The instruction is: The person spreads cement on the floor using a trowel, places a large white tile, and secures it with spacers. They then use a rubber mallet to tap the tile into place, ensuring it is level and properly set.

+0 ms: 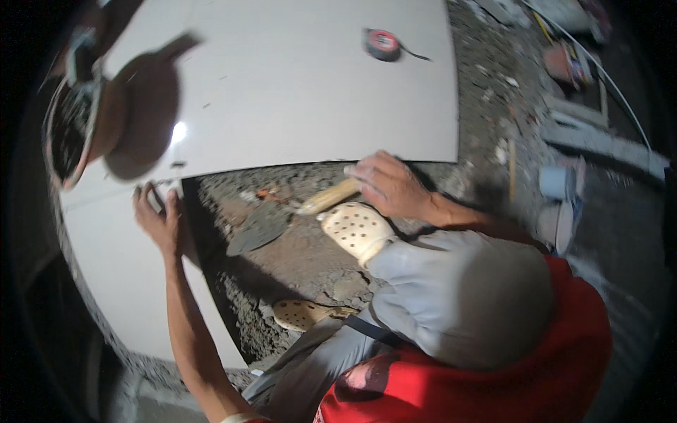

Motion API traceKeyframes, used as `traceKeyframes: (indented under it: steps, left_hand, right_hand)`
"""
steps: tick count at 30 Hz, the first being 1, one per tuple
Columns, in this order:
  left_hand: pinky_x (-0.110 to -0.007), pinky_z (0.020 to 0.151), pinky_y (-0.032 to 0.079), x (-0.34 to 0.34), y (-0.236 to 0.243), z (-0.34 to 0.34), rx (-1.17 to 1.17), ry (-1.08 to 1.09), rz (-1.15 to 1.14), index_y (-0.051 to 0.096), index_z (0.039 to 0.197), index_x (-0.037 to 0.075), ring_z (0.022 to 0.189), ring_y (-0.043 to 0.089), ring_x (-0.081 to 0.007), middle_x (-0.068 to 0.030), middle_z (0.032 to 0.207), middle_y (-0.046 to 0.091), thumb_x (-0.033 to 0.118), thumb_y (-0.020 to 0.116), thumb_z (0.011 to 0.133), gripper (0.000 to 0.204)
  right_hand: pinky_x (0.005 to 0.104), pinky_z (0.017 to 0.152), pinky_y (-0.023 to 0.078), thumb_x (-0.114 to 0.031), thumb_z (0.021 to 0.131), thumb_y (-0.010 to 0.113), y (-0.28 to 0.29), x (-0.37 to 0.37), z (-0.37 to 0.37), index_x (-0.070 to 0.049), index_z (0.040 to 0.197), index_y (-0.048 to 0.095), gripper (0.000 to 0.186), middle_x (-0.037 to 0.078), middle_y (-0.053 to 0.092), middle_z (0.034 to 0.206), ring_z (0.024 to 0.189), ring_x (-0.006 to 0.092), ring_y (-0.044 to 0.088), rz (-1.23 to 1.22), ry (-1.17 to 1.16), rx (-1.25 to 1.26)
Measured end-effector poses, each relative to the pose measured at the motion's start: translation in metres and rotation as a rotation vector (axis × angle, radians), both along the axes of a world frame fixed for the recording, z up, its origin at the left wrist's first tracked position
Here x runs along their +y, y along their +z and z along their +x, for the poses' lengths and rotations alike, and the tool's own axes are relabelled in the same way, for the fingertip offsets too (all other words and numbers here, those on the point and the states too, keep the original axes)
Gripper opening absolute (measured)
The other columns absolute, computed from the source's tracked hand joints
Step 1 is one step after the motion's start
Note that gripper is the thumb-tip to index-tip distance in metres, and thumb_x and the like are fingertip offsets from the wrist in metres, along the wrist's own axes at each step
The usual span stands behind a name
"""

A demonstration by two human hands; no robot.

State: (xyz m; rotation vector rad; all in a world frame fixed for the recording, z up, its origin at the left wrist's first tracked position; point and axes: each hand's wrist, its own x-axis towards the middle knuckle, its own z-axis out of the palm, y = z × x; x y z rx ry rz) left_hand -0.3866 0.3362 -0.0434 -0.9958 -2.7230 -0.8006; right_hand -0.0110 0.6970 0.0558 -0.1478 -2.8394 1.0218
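My left hand (161, 222) rests with fingers spread on a white tile (141, 282), its fingertips near the joint with the large white tile (317, 106). My right hand (391, 187) is closed around the end of a pale wooden stick (330, 197), near the large tile's front edge. Below the stick's far end, a flat grey leaf-shaped piece (261, 228), perhaps a trowel blade, lies on the rough ground. Whether it joins the stick I cannot tell. A black and red tape measure (383, 44) sits on the large tile.
A tilted round container (109, 120) with grey mortar stands at the left on the tiles. Rough soil (282, 264) and mortar lumps fill the gap around my cream clogs (357, 231). Rubble, a pale blue cup (557, 182) and a grey bar (599, 149) lie at the right.
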Motion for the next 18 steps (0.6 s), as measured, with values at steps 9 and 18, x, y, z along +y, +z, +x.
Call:
traceKeyframes:
  steps: [9, 18]
  left_hand:
    - [-0.055, 0.123, 0.024, 0.011, 0.002, 0.012, -0.254, 0.233, 0.075, 0.054, 0.143, -0.002, 0.148, 0.035, -0.0419, -0.0271, 0.155, 0.043, 0.053, 0.081, 0.087, 0.083]
    - [-0.073, 0.119, 0.015, 0.033, 0.013, 0.019, -0.144, 0.325, -0.087, 0.056, 0.141, 0.004, 0.153, 0.025, -0.0481, -0.0263, 0.16, 0.037, 0.063, 0.079, 0.081, 0.087]
  right_hand:
    - [0.0457, 0.093, 0.052, -0.007, 0.1, 0.06, -0.066, 0.194, 0.244, -0.003, 0.115, 0.065, 0.017, 0.013, 0.066, 0.113, 0.107, 0.0314, 0.064, 0.472, -0.995, -0.223]
    - [0.0448, 0.093, 0.052, -0.007, 0.1, 0.06, -0.071, 0.238, 0.357, -0.003, 0.118, 0.064, 0.019, 0.014, 0.066, 0.115, 0.107, 0.0311, 0.064, 0.367, -1.056, -0.629]
